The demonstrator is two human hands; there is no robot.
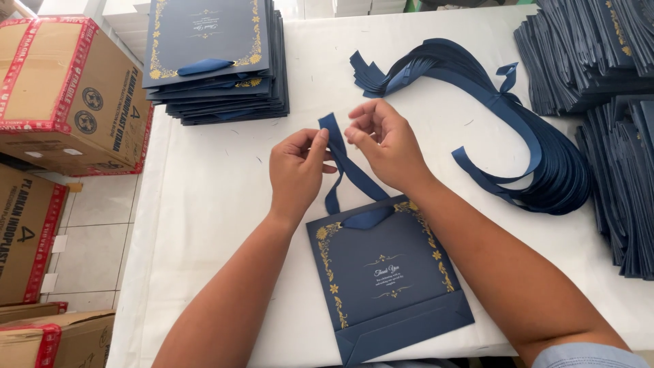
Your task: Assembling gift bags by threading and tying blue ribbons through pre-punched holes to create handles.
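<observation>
A flat navy paper bag (392,286) with gold floral edging lies on the white table (211,197) in front of me. A navy ribbon (349,170) runs up from the bag's top edge. My left hand (296,170) pinches the ribbon near its upper end. My right hand (385,140) is closed beside it, fingertips at the same ribbon end, just to the right. Both hands hover above the table, beyond the bag's top edge.
A stack of finished navy bags (214,61) sits at the far left. A curved bundle of loose navy ribbons (518,136) lies to the right. Piles of flat bags (613,102) fill the right edge. Cardboard boxes (68,88) stand off the table's left side.
</observation>
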